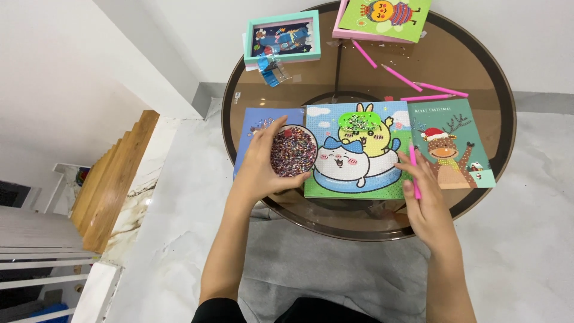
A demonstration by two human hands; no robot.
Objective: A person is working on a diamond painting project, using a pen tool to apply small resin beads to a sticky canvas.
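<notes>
The round glass worktop [478, 78] is brown-tinted and carries several picture boards. The biggest one is the central cartoon canvas [359, 158], a rectangle with a blue sky, a white cat-like figure in a blue ring and a yellow rabbit behind it; it lies at the near edge, between the two hands. Just to its right lies the green reindeer card [454, 146], a tall rectangle showing a brown reindeer with a red hat. At the far edge there is a green board [388, 18] with a yellow and red figure, lying on a pink base, and left of it a teal frame [282, 37] with a dark blue picture inside; a small crumpled blue packet [272, 70] lies just in front of this frame. At the left, partly under the left hand, lies a blue card [254, 122]. The left hand [260, 164] is clamped on a round bowl [293, 151]; the thumb is under the near rim and the fingers go around the far side, and the bowl is full of small mixed-colour beads. A green oval tray [357, 122] with some beads rests on the top part of the canvas. The right hand [427, 200] is closed on a pink pen [413, 170], which points away over the canvas's right edge. Three more pink pens [402, 78] lie loose near the far boards.
</notes>
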